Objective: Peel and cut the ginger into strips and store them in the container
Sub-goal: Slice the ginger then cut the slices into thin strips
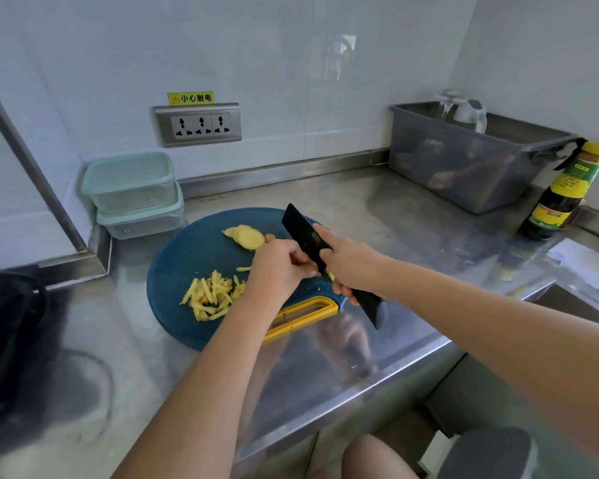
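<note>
Your right hand [346,267] grips the knife [301,229]; your left hand [277,267] curls at its blade, and I cannot tell what it is pinching. Ginger slices [246,236] lie mid-frame and strips [211,295] lower left. They are probably light, stiff and slippery, so pinch their edges.

I get a bright, even feed with soft, weak shadows. The steel counter [377,209] throws pale glare at centre right, and the wall tiles [332,60] carry a blurred reflection at upper centre. Wide-angle bend bows the edges, and the lower corners look smeared.
</note>
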Motion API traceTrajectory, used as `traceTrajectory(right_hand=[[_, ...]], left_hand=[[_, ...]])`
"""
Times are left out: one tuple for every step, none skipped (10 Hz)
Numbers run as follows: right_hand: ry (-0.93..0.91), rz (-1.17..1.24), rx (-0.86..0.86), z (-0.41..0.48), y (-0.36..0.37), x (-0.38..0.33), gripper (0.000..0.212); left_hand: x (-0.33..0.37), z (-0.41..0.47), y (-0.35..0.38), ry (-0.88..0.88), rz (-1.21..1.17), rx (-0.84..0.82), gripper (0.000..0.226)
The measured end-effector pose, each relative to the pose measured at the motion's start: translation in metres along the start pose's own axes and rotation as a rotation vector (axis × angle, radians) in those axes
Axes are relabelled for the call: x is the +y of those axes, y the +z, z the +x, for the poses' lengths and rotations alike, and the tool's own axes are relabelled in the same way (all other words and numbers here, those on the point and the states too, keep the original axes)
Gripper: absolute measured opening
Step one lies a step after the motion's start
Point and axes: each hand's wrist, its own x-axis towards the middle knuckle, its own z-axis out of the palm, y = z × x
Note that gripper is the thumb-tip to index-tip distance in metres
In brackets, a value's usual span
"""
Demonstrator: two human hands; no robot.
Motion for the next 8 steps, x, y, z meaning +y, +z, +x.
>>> traceTrajectory(right_hand=[[0.064, 0.080, -0.075, -0.004, 0.000, 0.006, 0.054], [0.013, -0.022, -0.010, -0.004, 0.000, 0.007, 0.055], [-0.019, -0.130, 0.018, -0.007, 0.003, 0.005, 0.056], [-0.093, -0.181, 0.017, -0.006, 0.005, 0.004, 0.056], [-0.063, -0.137, 0.011, 0.002, 0.005, 0.008, 0.056], [-0.074, -0.109, 0.042, 0.004, 0.009, 0.007, 0.057], [-0.074, -0.148, 0.057, 0.006, 0.015, 0.008, 0.059], [-0.064, -0.312, 0.023, 0.019, 0.024, 0.011, 0.067]], left_hand=[[-0.001, 0.002, -0.002, 0.001, -0.004, -0.003, 0.013], [-0.001, 0.002, -0.003, 0.015, 0.013, -0.009, 0.013], [0.000, 0.001, -0.003, 0.027, 0.021, -0.010, 0.015], [-0.001, 0.001, -0.003, 0.031, 0.032, -0.009, 0.016], [0.000, 0.001, -0.002, 0.024, 0.043, -0.011, 0.015], [-0.002, 0.002, -0.001, 0.011, 0.046, -0.006, 0.015], [-0.002, 0.003, 0.000, -0.020, 0.035, -0.008, 0.012], [-0.003, 0.002, 0.001, -0.037, 0.040, -0.013, 0.010]])
